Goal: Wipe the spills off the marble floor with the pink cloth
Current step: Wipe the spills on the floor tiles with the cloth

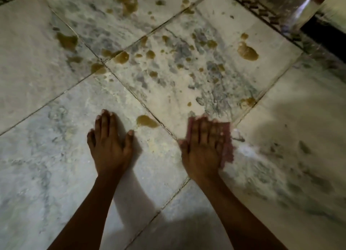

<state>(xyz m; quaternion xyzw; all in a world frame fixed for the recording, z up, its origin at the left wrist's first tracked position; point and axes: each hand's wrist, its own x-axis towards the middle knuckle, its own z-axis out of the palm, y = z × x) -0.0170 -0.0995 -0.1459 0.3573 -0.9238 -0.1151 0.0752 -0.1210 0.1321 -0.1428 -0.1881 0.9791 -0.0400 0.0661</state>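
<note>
The marble floor [46,72] is wide, hard and looks smooth, probably slippery where it is wet, and it gives much open room on every side of the pink cloth [227,147]; only far beyond the cloth, to the right, a dark patterned border [262,12] and a shiny metal leg [303,8] limit the way. Many brown spills [247,52] lie beyond the cloth, one [147,121] just left of it. The cloth seems soft, light and thin, best held flat under the palm. The right hand [203,147] presses on it with fingers spread, not closed around it. The left hand [109,145] lies open on the floor, left of the cloth, holding nothing
</note>
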